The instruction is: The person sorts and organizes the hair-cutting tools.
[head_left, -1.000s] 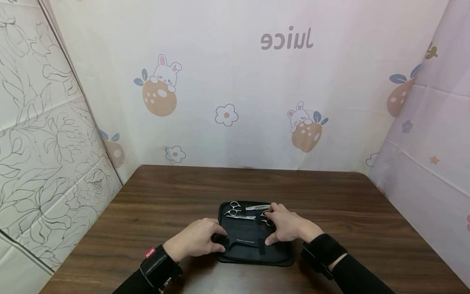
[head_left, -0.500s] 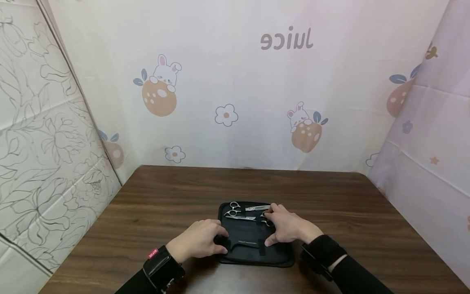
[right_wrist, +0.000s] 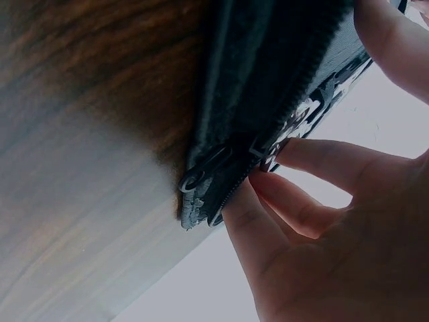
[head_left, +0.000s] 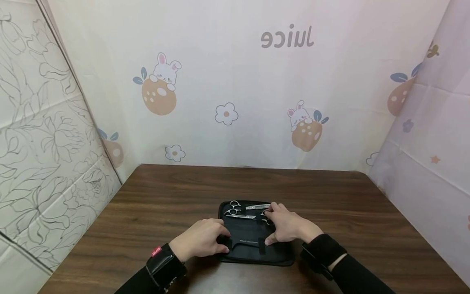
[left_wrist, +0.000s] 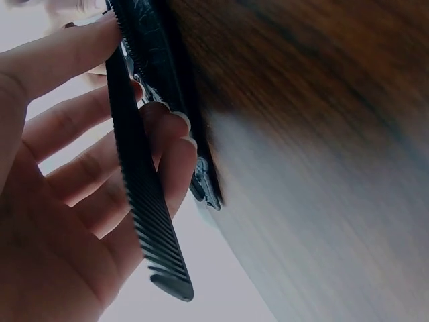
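A flat black zip case (head_left: 257, 259) lies opened out on the wooden table. My left hand (head_left: 200, 239) pinches the end of a black comb (left_wrist: 149, 208) between thumb and fingers at the case's left side. Its teeth show beside the palm in the left wrist view. The comb's spine runs rightward to a black strap (head_left: 262, 246). My right hand (head_left: 288, 225) rests over the case's right side, its thumb beside that strap and its fingertips at the scissor handles. Two silver pairs lie in the upper part, thinning scissors (head_left: 257, 207) above and hair scissors (head_left: 240, 217) below.
The brown table (head_left: 176, 192) stretches around the case. Printed curtains (head_left: 227, 81) hang behind it and along both sides. A zipper pull (right_wrist: 201, 171) hangs at the case's edge, close to my right fingers.
My left hand has shifted slightly right, and the comb has slid with it toward the strap. The right hand, the case and the scissors stay nearly in place.
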